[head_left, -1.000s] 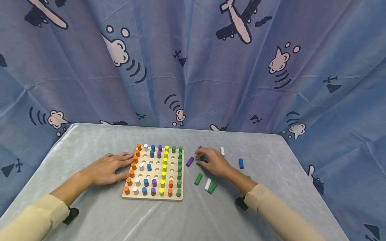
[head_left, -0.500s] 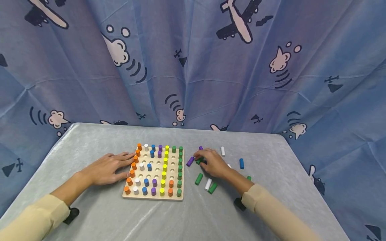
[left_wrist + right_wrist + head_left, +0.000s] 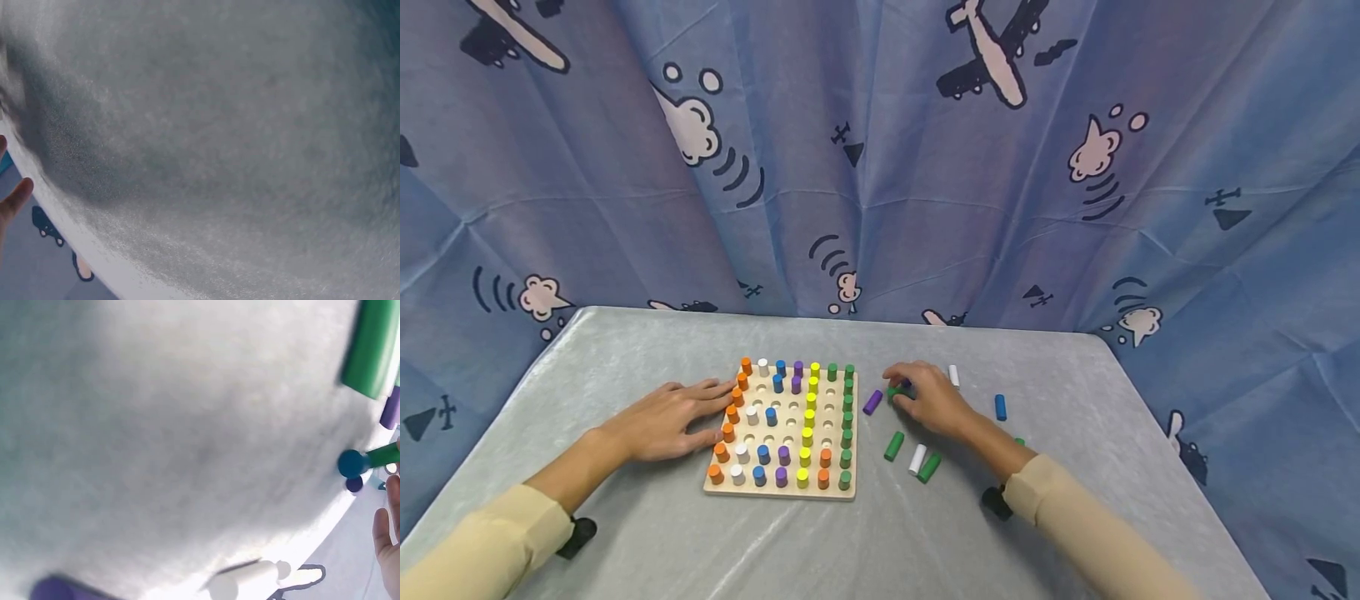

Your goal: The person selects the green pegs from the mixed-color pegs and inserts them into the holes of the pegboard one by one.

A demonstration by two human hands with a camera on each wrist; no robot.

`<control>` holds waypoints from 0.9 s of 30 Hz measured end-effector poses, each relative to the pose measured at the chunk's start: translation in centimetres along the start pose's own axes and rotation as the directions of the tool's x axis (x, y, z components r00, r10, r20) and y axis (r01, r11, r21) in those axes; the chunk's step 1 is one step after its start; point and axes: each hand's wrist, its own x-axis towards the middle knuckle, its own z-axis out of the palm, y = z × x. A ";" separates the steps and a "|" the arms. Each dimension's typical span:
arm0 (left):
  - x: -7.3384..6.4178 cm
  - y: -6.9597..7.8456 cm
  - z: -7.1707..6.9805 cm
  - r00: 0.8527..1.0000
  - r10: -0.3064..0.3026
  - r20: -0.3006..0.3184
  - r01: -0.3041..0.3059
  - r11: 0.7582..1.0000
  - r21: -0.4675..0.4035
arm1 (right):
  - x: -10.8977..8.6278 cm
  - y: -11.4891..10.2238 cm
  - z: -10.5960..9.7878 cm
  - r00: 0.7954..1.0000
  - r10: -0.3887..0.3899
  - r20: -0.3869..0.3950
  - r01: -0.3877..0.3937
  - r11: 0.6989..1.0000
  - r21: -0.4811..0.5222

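A wooden pegboard (image 3: 780, 498) holds rows of coloured pegs, with orange down the left column, yellow further right and green along the right edge. Flat on the table, my left hand (image 3: 673, 421) has its fingertips at the board's left edge. To the right of the board, my right hand (image 3: 931, 402) pinches a green peg (image 3: 892, 393) between thumb and fingers. In the right wrist view this green peg (image 3: 382, 455) has a fingertip at its end, close to a blue peg (image 3: 353, 464) and a purple one. The hand partly hides these pegs in the head view.
Loose pegs lie around the right hand: a purple peg (image 3: 872, 402), a green peg (image 3: 893, 446), a white peg (image 3: 917, 459), another green peg (image 3: 928, 467), a blue peg (image 3: 1000, 407) and a white peg (image 3: 953, 376). A patterned curtain (image 3: 880, 167) hangs behind the table.
My right hand has shifted slightly away from me, and the green peg at its fingertips has moved up with it. The left hand and the board stay put.
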 end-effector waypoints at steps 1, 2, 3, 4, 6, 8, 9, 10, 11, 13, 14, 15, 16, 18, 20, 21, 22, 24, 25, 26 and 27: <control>0.0 0.0 0.0 1.000 0.000 0.000 0.000 1.000 -0.001 | 0.0 -0.1 -0.1 1.000 0.001 -0.001 -0.001 1.000 0.004; 0.0 0.0 0.0 1.000 0.000 0.001 0.000 1.000 -0.002 | 0.1 -0.2 -0.3 1.000 0.001 -0.004 -0.001 1.000 0.009; 0.0 0.0 0.0 1.000 0.000 0.001 0.000 1.000 -0.003 | 0.2 -0.2 -0.4 1.000 0.001 -0.008 -0.001 1.000 0.014; 0.0 0.0 0.0 1.000 -0.001 0.002 0.001 1.000 -0.003 | 0.2 -0.3 -0.5 1.000 -0.001 -0.014 0.002 1.000 0.019; 0.0 0.0 0.0 1.000 -0.002 0.002 0.002 1.000 -0.004 | 0.4 -0.4 -0.7 0.999 -0.011 -0.030 0.012 1.000 0.024; 0.0 0.0 0.0 1.000 0.001 -0.002 -0.001 1.000 -0.002 | 0.5 -0.5 -0.8 0.998 -0.028 -0.051 0.030 0.999 0.027; 0.0 0.0 0.0 1.000 0.004 -0.004 -0.004 1.000 0.001 | 0.6 -0.5 -0.8 0.998 -0.035 -0.059 0.037 0.999 0.029; -0.1 0.1 0.0 1.000 0.004 -0.004 -0.004 1.000 0.000 | 0.6 -0.6 -0.9 0.997 -0.041 -0.066 0.043 0.999 0.031; -0.1 0.1 0.0 1.000 0.004 -0.004 -0.004 1.000 -0.001 | 0.7 -0.7 -0.9 0.996 -0.044 -0.072 0.047 0.998 0.034; -0.1 0.1 0.0 1.000 0.005 -0.004 -0.005 1.000 0.000 | 0.8 -0.9 -0.9 0.996 -0.046 -0.080 0.049 0.998 0.042; -0.1 0.1 0.0 1.000 0.005 -0.004 -0.005 1.000 -0.001 | 0.8 -1.0 -0.9 0.995 -0.047 -0.085 0.051 0.998 0.044; -0.1 0.1 -0.1 1.000 0.004 -0.002 -0.004 1.000 0.000 | 0.8 -1.2 -0.9 0.995 -0.050 -0.090 0.054 0.997 0.048; -0.1 0.2 -0.1 1.000 0.002 0.001 -0.002 1.000 -0.002 | 0.9 -1.3 -0.9 0.994 -0.054 -0.097 0.059 0.997 0.050; -0.1 0.2 -0.3 1.000 0.005 0.004 -0.005 1.000 -0.002 | 1.1 -1.7 -0.9 0.992 -0.060 -0.115 0.066 0.997 0.049; -0.1 0.2 -0.4 1.000 0.008 0.010 -0.007 1.000 -0.002 | 1.3 -2.1 -0.9 0.989 -0.071 -0.132 0.079 0.995 0.057; -0.1 0.3 -0.5 1.000 0.010 0.011 -0.010 1.000 -0.002 | 1.5 -2.3 -0.9 0.987 -0.076 -0.141 0.086 0.994 0.064; -0.1 0.3 -0.5 1.000 0.007 0.012 -0.007 1.000 -0.004 | 1.7 -2.6 -0.8 0.986 -0.080 -0.148 0.091 0.993 0.070; -0.1 0.3 -0.4 1.000 0.008 0.007 -0.008 1.000 -0.004 | 2.0 -3.1 -0.8 0.984 -0.087 -0.155 0.101 0.991 0.085; -0.1 0.2 -0.4 1.000 0.011 0.003 -0.010 1.000 -0.003 | 2.2 -3.3 -0.8 0.983 -0.095 -0.159 0.110 0.990 0.091; -0.1 0.2 -0.3 1.000 0.009 0.000 -0.009 1.000 -0.004 | 2.4 -3.6 -0.8 0.982 -0.100 -0.162 0.116 0.989 0.093; -0.1 0.2 -0.3 1.000 0.013 -0.005 -0.013 1.000 -0.003 | 2.5 -3.9 -0.7 0.980 -0.108 -0.165 0.125 0.987 0.099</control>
